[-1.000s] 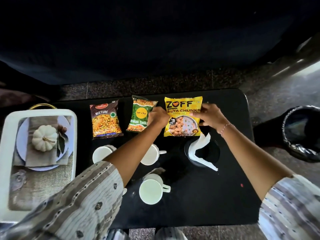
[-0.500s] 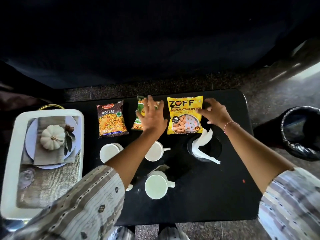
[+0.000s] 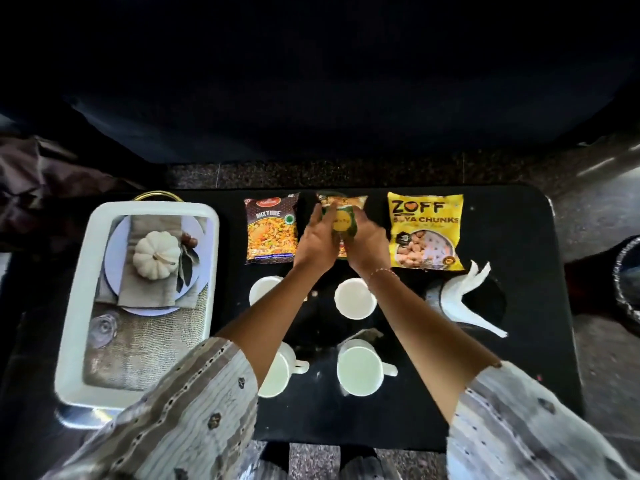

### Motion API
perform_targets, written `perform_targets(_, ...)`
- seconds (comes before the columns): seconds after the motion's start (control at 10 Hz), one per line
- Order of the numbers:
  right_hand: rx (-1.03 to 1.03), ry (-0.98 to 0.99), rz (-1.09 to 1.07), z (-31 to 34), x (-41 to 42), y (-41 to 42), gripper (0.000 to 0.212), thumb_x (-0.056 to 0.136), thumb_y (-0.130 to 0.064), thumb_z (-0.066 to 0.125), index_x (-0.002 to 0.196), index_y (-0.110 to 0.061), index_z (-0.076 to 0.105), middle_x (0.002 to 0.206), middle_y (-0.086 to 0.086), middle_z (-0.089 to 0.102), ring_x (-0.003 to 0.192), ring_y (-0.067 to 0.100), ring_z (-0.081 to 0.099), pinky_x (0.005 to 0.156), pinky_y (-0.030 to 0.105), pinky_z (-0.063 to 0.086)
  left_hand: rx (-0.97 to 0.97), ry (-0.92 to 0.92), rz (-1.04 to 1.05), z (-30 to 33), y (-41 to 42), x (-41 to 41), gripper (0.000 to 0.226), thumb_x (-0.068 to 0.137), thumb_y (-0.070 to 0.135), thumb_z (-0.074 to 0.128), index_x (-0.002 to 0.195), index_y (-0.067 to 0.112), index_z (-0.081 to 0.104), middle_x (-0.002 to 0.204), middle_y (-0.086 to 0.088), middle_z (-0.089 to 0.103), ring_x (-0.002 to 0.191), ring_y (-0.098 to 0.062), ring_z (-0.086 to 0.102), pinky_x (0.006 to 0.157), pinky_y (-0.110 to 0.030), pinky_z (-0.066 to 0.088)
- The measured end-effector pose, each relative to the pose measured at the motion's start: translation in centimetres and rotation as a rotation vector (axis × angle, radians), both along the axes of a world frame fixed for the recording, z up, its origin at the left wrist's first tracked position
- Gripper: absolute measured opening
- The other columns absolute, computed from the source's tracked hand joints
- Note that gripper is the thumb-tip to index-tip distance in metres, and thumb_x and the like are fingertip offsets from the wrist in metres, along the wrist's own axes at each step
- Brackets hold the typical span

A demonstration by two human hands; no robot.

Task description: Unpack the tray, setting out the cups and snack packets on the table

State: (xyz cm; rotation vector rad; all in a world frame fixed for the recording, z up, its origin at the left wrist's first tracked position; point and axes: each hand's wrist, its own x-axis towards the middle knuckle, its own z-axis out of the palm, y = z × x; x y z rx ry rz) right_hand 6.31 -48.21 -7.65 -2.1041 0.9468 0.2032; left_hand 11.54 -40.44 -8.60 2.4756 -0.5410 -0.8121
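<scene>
Three snack packets lie in a row at the far side of the black table [image 3: 540, 393]: a brown mixture packet [image 3: 271, 227], a green packet [image 3: 342, 216] in the middle and a yellow soya chunks packet [image 3: 426, 230]. My left hand [image 3: 317, 237] and my right hand [image 3: 367, 240] both grip the green packet from either side. Several white cups stand nearer me: one [image 3: 263, 289] under my left arm, one [image 3: 355, 297] below my hands, and two [image 3: 277, 372] [image 3: 360, 370] in the front row. The white tray [image 3: 74, 303] is at the left.
The tray holds a plate with a napkin and a small white pumpkin [image 3: 156, 249], plus a glass [image 3: 102, 330]. A dark holder with white napkin [image 3: 467, 299] stands at the table's right. A black bin [image 3: 627, 275] is at the right edge.
My right hand left the yellow packet and moved left onto the green packet. My left hand shifted onto the green packet's left side. The view shifted, so everything appears further right.
</scene>
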Motion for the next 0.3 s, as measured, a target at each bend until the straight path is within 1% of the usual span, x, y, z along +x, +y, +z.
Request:
perform_targets(0.1, -0.133, -0.119, -0.069, -1.0, -1.1, 0.3, 0.043, 0.091, -0.017, 0.05, 0.133, -0.013, 0.042, 0.118, 0.014, 0.062, 0.105, 0.031, 0.061, 0.076, 0.034, 0.051, -0.071, -0.101, 0.038, 1.1, 0.9, -0.3, 0.05, 0.095, 0.011, 0.045, 0.143, 0.015, 0.032, 0.154, -0.014, 0.025, 0.133, -0.034, 0.042, 0.102, -0.045, 0.045)
perform_targets(0.2, -0.296, -0.248, 0.002, 0.3, -2.2, 0.6, 0.046, 0.091, -0.012, 0.048, 0.136, -0.008, 0.04, 0.133, 0.015, 0.053, 0.122, 0.032, 0.049, 0.093, 0.042, 0.049, -0.187, -0.267, 0.044, 3.0, 2.7, -1.1, 0.045, 0.091, 0.009, 0.047, 0.135, 0.009, 0.043, 0.14, -0.011, 0.047, 0.123, -0.029, 0.052, 0.096, -0.047, 0.048)
perform_targets(0.3, -0.379, -0.286, 0.109, 2.0, -2.5, 1.7, 0.05, 0.093, -0.016, 0.044, 0.141, -0.008, 0.033, 0.147, 0.014, 0.04, 0.139, 0.03, 0.032, 0.113, 0.043, 0.031, -0.116, -0.344, 0.023, 3.8, 4.4, -1.9, 0.052, 0.092, 0.014, 0.045, 0.142, 0.011, 0.033, 0.148, -0.01, 0.037, 0.138, -0.026, 0.035, 0.109, -0.044, 0.036)
